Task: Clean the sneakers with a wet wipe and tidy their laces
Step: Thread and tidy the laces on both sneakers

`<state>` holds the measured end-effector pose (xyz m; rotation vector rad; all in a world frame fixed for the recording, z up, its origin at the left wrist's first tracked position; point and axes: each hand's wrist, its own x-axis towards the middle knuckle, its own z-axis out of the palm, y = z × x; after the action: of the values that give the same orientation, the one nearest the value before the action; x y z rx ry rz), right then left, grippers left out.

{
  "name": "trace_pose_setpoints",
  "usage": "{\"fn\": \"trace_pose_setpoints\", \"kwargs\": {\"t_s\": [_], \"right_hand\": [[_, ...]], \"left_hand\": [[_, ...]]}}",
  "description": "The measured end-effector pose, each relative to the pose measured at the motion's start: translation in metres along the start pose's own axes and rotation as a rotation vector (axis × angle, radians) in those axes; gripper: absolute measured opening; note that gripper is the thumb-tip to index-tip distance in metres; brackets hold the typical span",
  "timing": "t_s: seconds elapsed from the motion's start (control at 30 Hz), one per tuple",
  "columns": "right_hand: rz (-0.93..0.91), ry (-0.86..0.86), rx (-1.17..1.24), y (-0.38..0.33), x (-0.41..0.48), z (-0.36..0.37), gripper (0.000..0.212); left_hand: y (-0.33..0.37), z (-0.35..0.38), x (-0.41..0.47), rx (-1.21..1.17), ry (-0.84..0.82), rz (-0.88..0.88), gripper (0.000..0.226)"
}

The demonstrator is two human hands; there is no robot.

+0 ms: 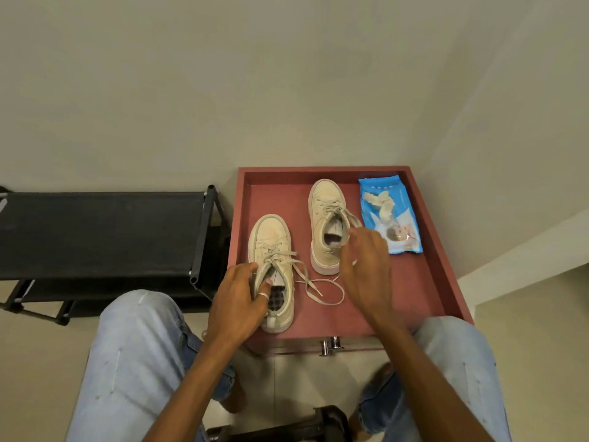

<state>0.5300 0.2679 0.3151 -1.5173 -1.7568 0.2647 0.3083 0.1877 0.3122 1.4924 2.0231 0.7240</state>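
Observation:
Two beige sneakers lie on a red cabinet top (pixel 414 282), toes pointing away from me. The near-left sneaker (pixel 274 247) has loose laces (pixel 318 290) trailing to its right. My left hand (pixel 239 301) grips this shoe at the collar, thumb inside the opening. The far-right sneaker (pixel 325 215) stands a little further back. My right hand (pixel 366 260) hovers over its heel side with fingers loosely curled, fingertips near the collar; I cannot tell if it holds anything. A blue wet wipe pack (pixel 390 215) lies at the right of the top.
A black shoe rack (pixel 102 231) stands to the left of the cabinet. The cabinet has a raised rim and metal drawer handles (pixel 331 344) at the front. My knees in light jeans flank the cabinet. Beige walls close in behind and on the right.

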Motion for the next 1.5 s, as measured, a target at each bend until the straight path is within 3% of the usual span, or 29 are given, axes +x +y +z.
{"fn": "trace_pose_setpoints", "kwargs": {"t_s": [0.13, 0.4, 0.57, 0.83, 1.17, 1.37, 1.5], "right_hand": [[-0.013, -0.133, 0.131, -0.03, -0.031, 0.006, 0.019], [0.132, -0.442, 0.139, -0.054, -0.059, 0.008, 0.017], [0.186, -0.596, 0.12, -0.079, -0.057, 0.003, 0.037], [0.171, -0.558, 0.09, -0.089, -0.043, 0.006, 0.039], [0.233, -0.585, -0.051, -0.094, -0.029, 0.014, 0.015], [0.268, -0.632, -0.066, -0.1, -0.039, 0.007, 0.013], [0.403, -0.635, 0.079, -0.091, -0.03, 0.009, 0.029]], "left_hand": [[-0.003, -0.005, -0.002, -0.039, -0.01, -0.009, 0.047], [-0.012, -0.005, -0.003, -0.124, -0.039, 0.022, 0.044], [-0.007, -0.013, -0.009, -0.169, -0.049, 0.024, 0.046], [-0.008, -0.012, -0.008, -0.151, -0.058, 0.02, 0.047], [-0.012, -0.014, -0.009, -0.101, -0.077, 0.033, 0.052], [-0.015, -0.017, -0.017, -0.08, -0.098, 0.044, 0.049], [-0.01, -0.021, -0.007, -0.15, -0.053, 0.027, 0.037]]}}
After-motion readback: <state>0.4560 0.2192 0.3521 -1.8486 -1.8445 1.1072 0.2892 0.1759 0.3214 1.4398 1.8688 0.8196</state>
